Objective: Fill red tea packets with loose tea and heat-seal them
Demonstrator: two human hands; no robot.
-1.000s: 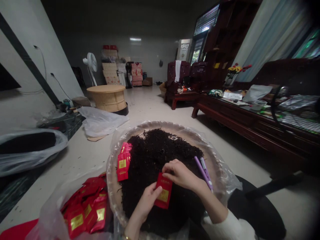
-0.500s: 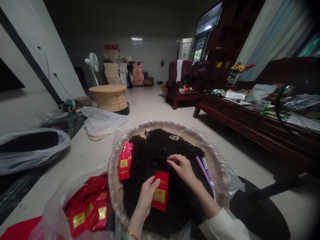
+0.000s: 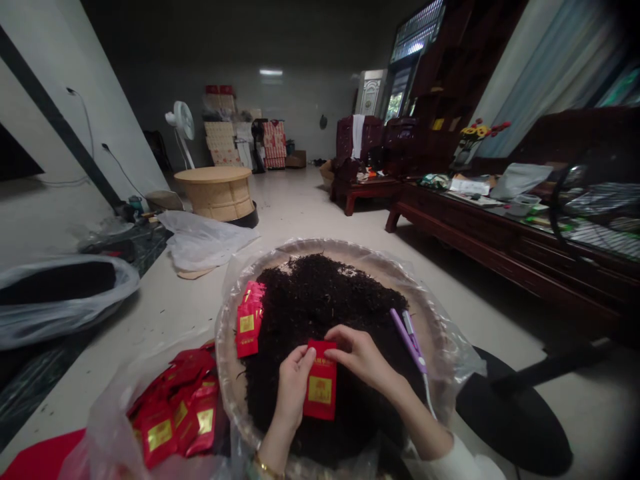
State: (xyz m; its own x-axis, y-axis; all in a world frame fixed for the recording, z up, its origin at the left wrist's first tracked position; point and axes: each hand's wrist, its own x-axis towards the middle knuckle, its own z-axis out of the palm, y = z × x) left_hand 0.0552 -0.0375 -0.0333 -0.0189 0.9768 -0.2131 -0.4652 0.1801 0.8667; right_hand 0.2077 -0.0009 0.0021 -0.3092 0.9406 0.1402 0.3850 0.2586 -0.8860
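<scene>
My left hand [image 3: 294,385] and my right hand [image 3: 361,359] both hold a red packet with a gold label [image 3: 321,381], left fingers on its left edge and right fingertips at its top corner. The packet stands over a heap of dark loose tea [image 3: 320,293] lying on a round woven tray [image 3: 310,248] lined with clear plastic. A small stack of red packets [image 3: 248,327] rests at the heap's left side. To my right hand's right lies a purple corded heat sealer [image 3: 410,340]. Its exact type is hard to tell.
A clear bag of filled red packets [image 3: 173,413] sits at lower left, beside a black-filled plastic bag [image 3: 55,287]. Crumpled plastic [image 3: 210,240] and a round wicker table [image 3: 215,193] stand beyond the tray. A long dark wooden table [image 3: 500,233] runs along the right.
My right hand has come down from above the tea to the top corner of the packet. The packet has shifted slightly, now held between both hands.
</scene>
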